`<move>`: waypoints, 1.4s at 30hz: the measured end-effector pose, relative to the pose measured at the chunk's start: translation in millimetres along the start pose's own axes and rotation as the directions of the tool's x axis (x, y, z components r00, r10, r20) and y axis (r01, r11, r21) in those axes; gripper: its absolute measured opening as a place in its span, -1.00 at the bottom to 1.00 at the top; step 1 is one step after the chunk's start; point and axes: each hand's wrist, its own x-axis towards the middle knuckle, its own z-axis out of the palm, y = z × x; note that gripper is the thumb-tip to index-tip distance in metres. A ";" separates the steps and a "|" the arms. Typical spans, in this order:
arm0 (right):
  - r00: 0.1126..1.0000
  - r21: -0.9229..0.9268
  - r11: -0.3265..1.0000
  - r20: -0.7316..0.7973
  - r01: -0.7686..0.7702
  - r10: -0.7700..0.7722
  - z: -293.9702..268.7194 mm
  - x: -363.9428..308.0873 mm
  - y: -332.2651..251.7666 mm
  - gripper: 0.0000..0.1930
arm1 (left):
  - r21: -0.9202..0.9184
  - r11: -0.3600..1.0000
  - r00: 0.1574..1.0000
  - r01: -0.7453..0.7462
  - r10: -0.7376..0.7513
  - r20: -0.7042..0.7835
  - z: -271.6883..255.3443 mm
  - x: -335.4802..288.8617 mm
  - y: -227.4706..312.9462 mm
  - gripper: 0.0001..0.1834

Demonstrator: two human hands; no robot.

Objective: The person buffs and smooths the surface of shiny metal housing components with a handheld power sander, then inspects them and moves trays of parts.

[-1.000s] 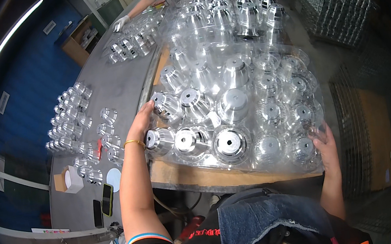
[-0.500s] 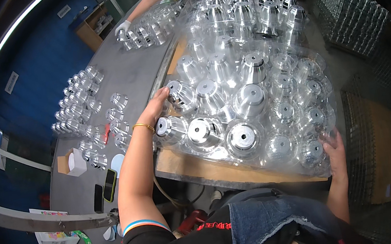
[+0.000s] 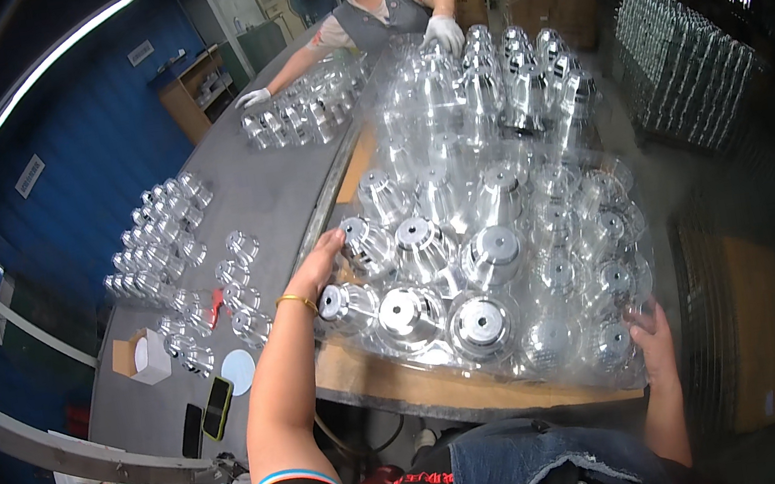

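A clear plastic blister tray (image 3: 524, 352) lies in front of me, its molded pockets standing up as domes. Shiny silver bell-shaped cups (image 3: 402, 312) fill the pockets on its left part; the domes toward the right look clear and seem to hold none. My left hand (image 3: 318, 260) grips the tray's left edge beside a silver cup, fingers partly hidden behind the plastic. At the near right corner, my right hand (image 3: 652, 335) is closed on the tray edge, with its fingertips seen through the plastic. Wooden board (image 3: 377, 372) shows beneath the tray.
Beyond it stand more silver cups (image 3: 525, 91) in trays, where a co-worker's gloved hand (image 3: 445, 33) rests. On the grey table (image 3: 269, 189) at left are rows of cups (image 3: 155, 227), a small white box (image 3: 142, 359) and two phones (image 3: 218, 408). A wire rack (image 3: 686, 62) stands right.
The whole scene sits lower in the picture, as my view has tilted up. The co-worker's gloved hand has come down onto the far trays. My hands keep hold of the tray.
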 end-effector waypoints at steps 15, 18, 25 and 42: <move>0.999 0.103 0.994 0.034 0.036 -0.040 -2.6 4.9 7.5 -0.26 | -0.019 1.000 0.996 0.008 -0.006 0.087 -8.3 16.4 -13.7 -0.38; 0.999 0.109 0.994 0.018 0.025 -0.027 -6.1 5.3 12.1 -0.21 | -0.018 0.999 0.999 0.032 -0.032 0.023 -1.7 10.6 -7.1 -0.37; 1.000 0.049 0.999 0.018 0.021 -0.022 -6.1 8.5 18.3 -0.25 | -0.171 0.948 0.961 0.268 -0.251 0.116 -22.3 16.2 -12.4 -0.43; 0.959 -0.608 0.790 -0.261 -0.075 -0.110 -7.9 5.4 -43.9 -0.54 | 0.083 0.996 0.979 0.021 -0.038 0.202 -21.8 73.8 -39.5 -0.54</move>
